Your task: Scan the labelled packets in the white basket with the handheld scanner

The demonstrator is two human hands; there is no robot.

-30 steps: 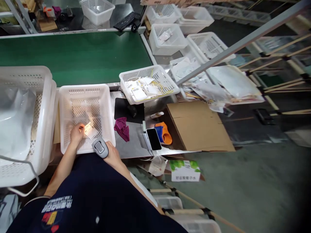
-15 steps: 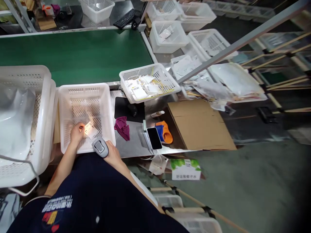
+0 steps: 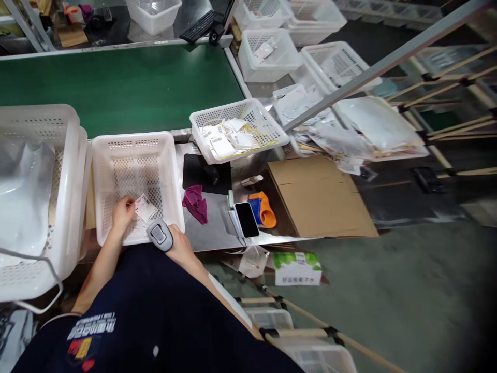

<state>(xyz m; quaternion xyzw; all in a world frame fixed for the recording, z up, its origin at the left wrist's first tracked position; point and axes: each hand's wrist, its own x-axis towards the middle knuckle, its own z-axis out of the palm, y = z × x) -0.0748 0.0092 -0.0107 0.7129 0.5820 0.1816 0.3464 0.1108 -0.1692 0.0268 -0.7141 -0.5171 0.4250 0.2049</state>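
My left hand (image 3: 123, 213) pinches the left edge of a small white printed label card (image 3: 145, 208) inside a white plastic basket (image 3: 176, 171). My right hand (image 3: 179, 245) is wrapped around a grey handheld barcode scanner (image 3: 160, 234), whose head points toward the card over the basket's near right corner. Apart from the card, the basket's perforated floor shows. The right fingers are partly hidden behind the scanner.
Stacked white baskets (image 3: 73, 171) holding a plastic bag stand left. Rightward lie a maroon cloth (image 3: 195, 203), a phone (image 3: 246, 220), an orange-blue roll (image 3: 266, 211) and cardboard (image 3: 322, 199). A basket of labels (image 3: 202, 120) sits before the green conveyor belt (image 3: 128, 83).
The bright scanner light on the card and left fingertips has gone out. Both hands stay in nearly the same place, still holding the card and the scanner.
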